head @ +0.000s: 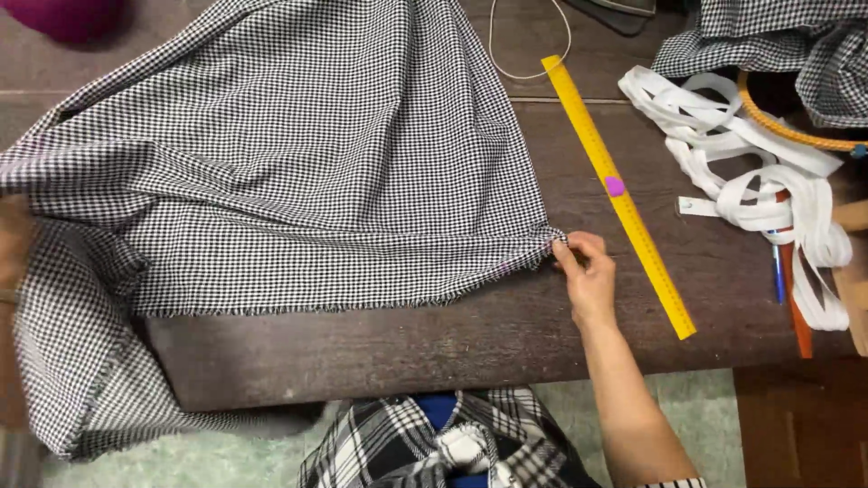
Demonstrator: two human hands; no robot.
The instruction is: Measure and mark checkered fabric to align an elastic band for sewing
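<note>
A large piece of black-and-white checked fabric (298, 154) lies spread over a dark wooden table (434, 343), its left part hanging off the table edge. My right hand (586, 271) pinches the fabric's right corner between thumb and fingers. My left hand (13, 244) shows only as a sliver at the left frame edge, against the fabric's other end; its grip is hidden. A long yellow ruler (624, 203) lies diagonally just right of my right hand, with a small purple chalk piece (615, 186) on it.
A heap of white tape strips (768, 172) lies at the right, with a blue pen (778, 276) and an orange tool (797, 316) beside it. More checked fabric (796, 45) sits at the back right. A thin white cord (529, 54) loops at the back.
</note>
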